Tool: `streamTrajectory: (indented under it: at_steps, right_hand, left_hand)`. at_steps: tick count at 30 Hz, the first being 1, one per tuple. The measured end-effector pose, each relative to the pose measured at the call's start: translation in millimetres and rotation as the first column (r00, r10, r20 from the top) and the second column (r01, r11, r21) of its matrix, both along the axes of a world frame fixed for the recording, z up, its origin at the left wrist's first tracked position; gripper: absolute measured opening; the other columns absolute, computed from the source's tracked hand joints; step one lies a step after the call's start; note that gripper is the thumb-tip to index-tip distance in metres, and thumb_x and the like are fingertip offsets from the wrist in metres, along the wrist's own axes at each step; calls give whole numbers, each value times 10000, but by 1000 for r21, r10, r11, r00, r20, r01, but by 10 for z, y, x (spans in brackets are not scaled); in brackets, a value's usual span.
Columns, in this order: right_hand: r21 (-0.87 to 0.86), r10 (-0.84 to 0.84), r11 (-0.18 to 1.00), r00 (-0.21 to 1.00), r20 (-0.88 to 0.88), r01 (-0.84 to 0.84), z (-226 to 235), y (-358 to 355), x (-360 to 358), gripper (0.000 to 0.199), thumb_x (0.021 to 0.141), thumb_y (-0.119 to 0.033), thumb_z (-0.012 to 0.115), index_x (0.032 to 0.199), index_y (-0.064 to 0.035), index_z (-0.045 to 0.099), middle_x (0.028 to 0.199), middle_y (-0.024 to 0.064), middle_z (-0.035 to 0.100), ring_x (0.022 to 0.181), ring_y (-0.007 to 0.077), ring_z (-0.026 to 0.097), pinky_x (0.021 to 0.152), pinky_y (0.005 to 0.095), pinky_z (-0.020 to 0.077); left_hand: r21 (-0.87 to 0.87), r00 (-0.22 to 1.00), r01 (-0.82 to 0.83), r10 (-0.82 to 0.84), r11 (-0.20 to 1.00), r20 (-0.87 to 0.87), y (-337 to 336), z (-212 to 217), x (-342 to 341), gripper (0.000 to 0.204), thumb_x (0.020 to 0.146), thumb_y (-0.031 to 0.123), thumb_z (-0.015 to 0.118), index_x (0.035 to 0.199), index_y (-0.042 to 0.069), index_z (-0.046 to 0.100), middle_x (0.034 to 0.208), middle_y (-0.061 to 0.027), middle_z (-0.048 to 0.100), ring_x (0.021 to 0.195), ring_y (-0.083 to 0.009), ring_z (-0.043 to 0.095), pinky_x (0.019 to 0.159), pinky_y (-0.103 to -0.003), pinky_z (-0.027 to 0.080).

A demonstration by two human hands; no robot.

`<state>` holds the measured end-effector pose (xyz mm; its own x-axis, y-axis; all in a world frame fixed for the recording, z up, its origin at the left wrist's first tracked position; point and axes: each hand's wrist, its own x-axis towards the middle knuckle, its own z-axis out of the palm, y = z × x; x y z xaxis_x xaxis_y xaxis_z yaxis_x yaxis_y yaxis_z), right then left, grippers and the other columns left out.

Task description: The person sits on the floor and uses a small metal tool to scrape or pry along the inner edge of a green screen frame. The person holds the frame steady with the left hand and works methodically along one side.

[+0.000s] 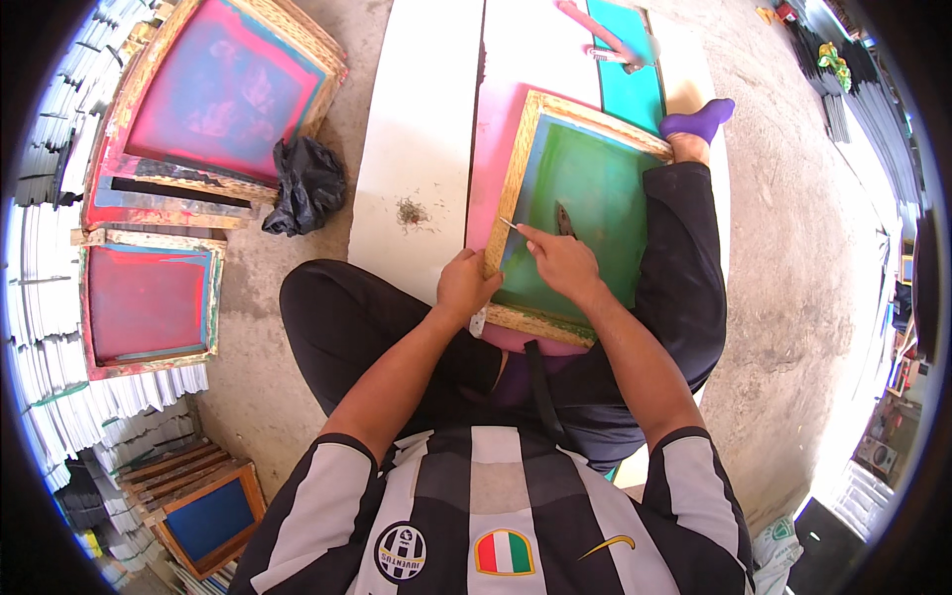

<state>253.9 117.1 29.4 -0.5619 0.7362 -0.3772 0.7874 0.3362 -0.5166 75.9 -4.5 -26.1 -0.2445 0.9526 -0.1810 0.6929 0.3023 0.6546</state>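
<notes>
Left hand (466, 286) gripped the near-left edge of a wooden screen frame (516, 164) propped on the lap, right hand (563, 260) just beside it pinched a thin blade (508, 223) – tip at the green mesh (595, 198) (near the frame's left rail), black bag (307, 183) lay well left of both hands – on the floor.

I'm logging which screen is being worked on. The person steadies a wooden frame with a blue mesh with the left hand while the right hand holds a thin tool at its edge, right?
Not quite: the head view shows the wooden frame has a green mesh, not blue. The left hand does steady it, and the right hand holds the thin metal tool at its edge.
</notes>
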Motion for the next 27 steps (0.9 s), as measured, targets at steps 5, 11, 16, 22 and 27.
streamTrajectory:
  at_steps: [5, 11, 16, 22, 27]
  right_hand:
    - [-7, 0, 1000, 1000, -19, 0, -28, -5, 36, 394, 1051, -293, 505, 1428, -318, 619, 1046, 197, 750, 940, 447, 711, 863, 565, 550]
    - [58, 91, 992, 959, 270, -111, 267, -55, -163, 399, 1039, -268, 531, 1426, -281, 629, 1034, 183, 751, 910, 427, 716, 834, 541, 554]
    - [-66, -2, 998, 993, -120, -6, -251, 66, 14, 422, 1046, -264, 505, 1458, -269, 597, 952, 199, 742, 842, 416, 718, 788, 534, 566]
    - [39, 160, 985, 973, 167, -168, 48, 129, -66, 426, 1059, -294, 496, 1476, -337, 567, 989, 225, 745, 897, 445, 729, 806, 568, 569]
    - [49, 107, 992, 990, 92, -112, -60, 81, 46, 416, 1060, -296, 497, 1466, -339, 574, 946, 219, 742, 879, 440, 730, 794, 570, 569]
  left_hand:
    - [-7, 1000, 19, -19, 1000, -5, 15, 6, -11, 355, 814, 279, 787, 986, -13, 680, 928, -209, 659, 893, -413, 676, 796, -505, 553]
    - [40, 1000, 25, -24, 999, -15, -17, -74, -5, 366, 808, 270, 789, 1000, -23, 684, 924, -204, 661, 885, -412, 675, 792, -504, 549]
    - [10, 997, 5, -4, 1000, -72, 14, -134, 17, 401, 797, 270, 806, 1064, -12, 706, 927, -202, 666, 891, -407, 678, 790, -502, 545]
    - [3, 999, 42, -42, 999, 31, 20, 31, -32, 412, 795, 274, 811, 1095, 9, 714, 913, -191, 668, 883, -407, 680, 785, -495, 549]
    - [0, 999, 30, -30, 1000, -19, 26, -28, -33, 403, 792, 269, 820, 1078, 3, 719, 893, -187, 661, 862, -405, 676, 765, -498, 541]
